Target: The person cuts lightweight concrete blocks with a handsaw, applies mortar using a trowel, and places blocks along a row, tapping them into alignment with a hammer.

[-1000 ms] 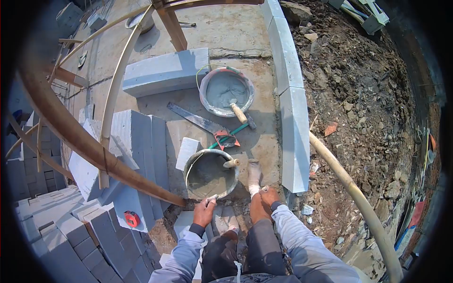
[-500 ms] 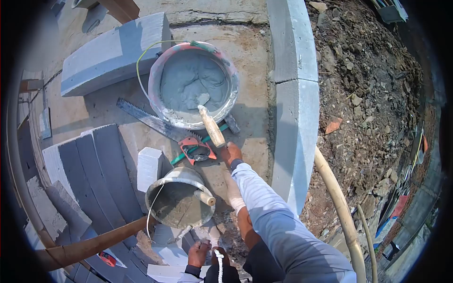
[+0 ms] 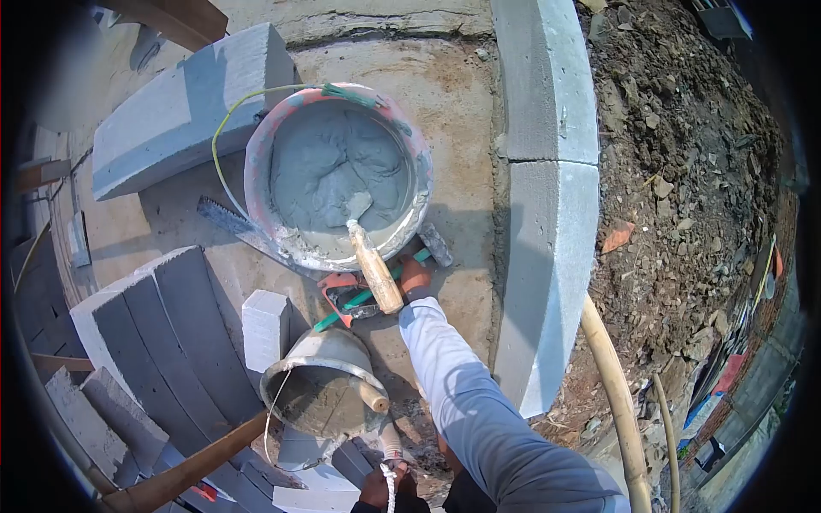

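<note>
My right hand (image 3: 416, 275) is closed around the green handle of a hammer (image 3: 437, 244), whose grey block head shows beyond it. Across the front of that handle lies the wooden grip of a trowel (image 3: 375, 267), its blade resting in the mortar. The mortar (image 3: 338, 158) fills much of a round pail (image 3: 256, 167). Beside the hammer is a hand saw (image 3: 340, 282) with a red-orange handle. At the bottom edge my left hand (image 3: 376, 489) is in shadow near a white cord (image 3: 390, 486); its fingers do not show clearly.
A smaller bucket (image 3: 278, 376) holds mortar and a wooden-handled tool (image 3: 374, 397). Grey blocks stand at left (image 3: 175, 342) and upper left (image 3: 184, 111). A low block wall (image 3: 547, 222) runs along the right, with rubble (image 3: 684, 197) and a bamboo pole (image 3: 616, 385) beyond.
My right hand has gone from beside the trowel grip to the hammer handle, and the hammer has shifted slightly right. My left hand has shifted lower. The view has moved a little.
</note>
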Demonstrator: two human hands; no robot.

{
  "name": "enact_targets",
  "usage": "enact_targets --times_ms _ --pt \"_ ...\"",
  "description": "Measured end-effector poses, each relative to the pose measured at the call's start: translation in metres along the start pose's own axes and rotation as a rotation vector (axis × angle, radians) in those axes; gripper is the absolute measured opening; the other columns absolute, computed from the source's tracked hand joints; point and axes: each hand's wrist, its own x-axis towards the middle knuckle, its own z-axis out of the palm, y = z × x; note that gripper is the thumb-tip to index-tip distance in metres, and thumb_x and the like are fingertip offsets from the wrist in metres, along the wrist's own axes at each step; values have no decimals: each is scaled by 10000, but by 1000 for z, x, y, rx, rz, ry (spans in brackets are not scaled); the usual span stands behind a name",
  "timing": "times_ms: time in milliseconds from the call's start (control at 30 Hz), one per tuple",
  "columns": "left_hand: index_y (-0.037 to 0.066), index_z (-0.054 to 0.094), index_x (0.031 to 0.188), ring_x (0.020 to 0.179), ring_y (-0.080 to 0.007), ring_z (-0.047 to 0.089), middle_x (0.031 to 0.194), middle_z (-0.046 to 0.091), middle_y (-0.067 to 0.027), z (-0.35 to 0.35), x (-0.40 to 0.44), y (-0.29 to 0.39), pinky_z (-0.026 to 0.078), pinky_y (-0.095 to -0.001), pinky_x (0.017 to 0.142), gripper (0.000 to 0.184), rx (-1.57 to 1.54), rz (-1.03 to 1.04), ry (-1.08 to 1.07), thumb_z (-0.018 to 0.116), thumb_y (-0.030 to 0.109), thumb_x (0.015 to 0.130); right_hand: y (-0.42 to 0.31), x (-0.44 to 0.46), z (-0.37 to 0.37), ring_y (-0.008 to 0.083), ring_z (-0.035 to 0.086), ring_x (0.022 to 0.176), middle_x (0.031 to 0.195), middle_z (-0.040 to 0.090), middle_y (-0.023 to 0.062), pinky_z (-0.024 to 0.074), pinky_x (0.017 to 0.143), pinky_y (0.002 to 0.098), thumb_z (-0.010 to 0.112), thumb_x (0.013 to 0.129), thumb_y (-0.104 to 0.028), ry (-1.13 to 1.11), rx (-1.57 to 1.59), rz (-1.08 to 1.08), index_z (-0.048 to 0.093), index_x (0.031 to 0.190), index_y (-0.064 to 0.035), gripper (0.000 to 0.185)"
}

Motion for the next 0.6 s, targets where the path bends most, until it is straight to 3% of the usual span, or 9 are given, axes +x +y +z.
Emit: enact_targets --times_ms 67,167,267,367,467,500,600 --pt "34 665 1012 804 -122 598 843 659 -58 4 -3 9 464 -286 744 337 20 26 -7 547 344 955 2 8 -9 217 632 731 860 653 120 501 656 363 710 770 -121 -141 551 111 630 947 18 239" --pt "37 664 1016 802 -132 603 834 658 -64 13 -5 30 467 -293 746 341 41 98 -20 554 354 950 -24 -12 -29 207 618 731 824 609 77 518 682 341 653 821 -59 -110 606 46 620 951 -35 136" --pt "41 662 1019 799 -143 607 824 656 -70 16 -5 46 470 -300 748 346 85 153 -38 561 363 945 -45 -20 -37 179 610 698 821 613 74 502 652 305 671 812 -91 30 322 -213 608 909 -23 134" --pt "44 661 1023 797 -154 612 814 655 -75 11 -6 55 473 -306 750 351 160 211 -62 568 372 941 -73 -26 -46 161 599 669 805 609 67 499 636 300 694 798 -119 13 229 -348 594 873 -28 155" --pt "42 649 1022 792 -182 608 795 632 -84 15 -25 108 471 -322 763 367 380 185 -1 576 391 935 -105 -45 -49 152 591 630 797 610 69 498 608 294 716 781 -161 -6 127 -367 586 851 -26 200" --pt "39 657 1022 789 -153 594 821 638 -52 17 -27 115 463 -298 766 330 351 170 -24 568 348 949 -110 -50 -51 145 569 578 784 596 75 504 552 304 724 774 -187 -59 188 -371 584 863 -20 236" --pt "44 637 986 940 -411 622 942 657 -236 20 2 68 476 -448 786 453 287 271 -50 506 474 930 -148 -100 -76 144 541 527 753 566 71 499 501 308 712 786 -201 -201 235 -215 581 877 -16 245"
